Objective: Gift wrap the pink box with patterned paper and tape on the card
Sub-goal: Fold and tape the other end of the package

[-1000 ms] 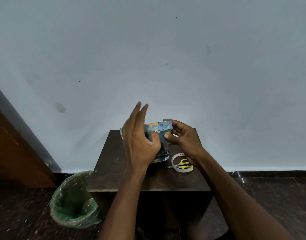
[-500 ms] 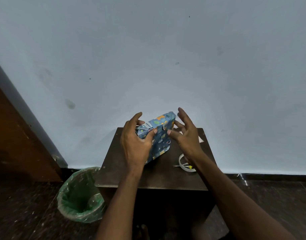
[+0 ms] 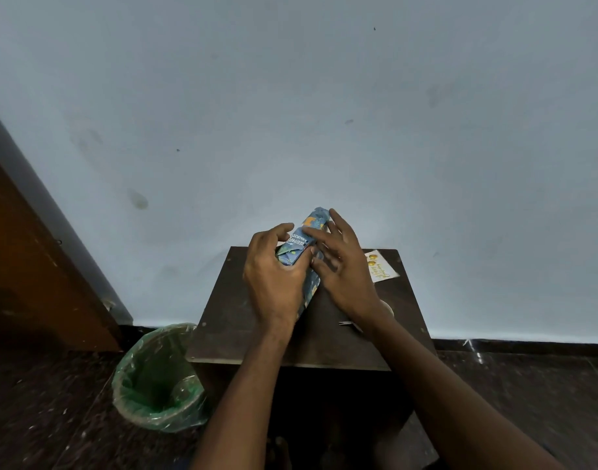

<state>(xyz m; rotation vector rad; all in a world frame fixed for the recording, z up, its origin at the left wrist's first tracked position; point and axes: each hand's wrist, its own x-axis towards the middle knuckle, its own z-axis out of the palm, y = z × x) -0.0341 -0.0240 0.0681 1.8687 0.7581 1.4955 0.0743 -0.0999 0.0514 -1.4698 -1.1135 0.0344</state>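
The box wrapped in blue patterned paper (image 3: 304, 245) stands tilted on its edge over the dark wooden table (image 3: 243, 320), its narrow side towards me. My left hand (image 3: 273, 276) grips its near left side, thumb curled over the folded end. On the right side my right hand (image 3: 341, 269) presses with spread, straight fingers. The white card (image 3: 380, 266) with yellow print lies flat at the table's far right corner, apart from both hands.
Scissor tips (image 3: 350, 324) poke out beside my right wrist, the rest hidden along with the tape roll. A bin with a green liner (image 3: 155, 378) stands on the floor left of the table. A wooden door (image 3: 29, 266) is at far left.
The box has been turned so its narrow edge faces me and it leans further right. My right hand moved over its right face. The card has come into view.
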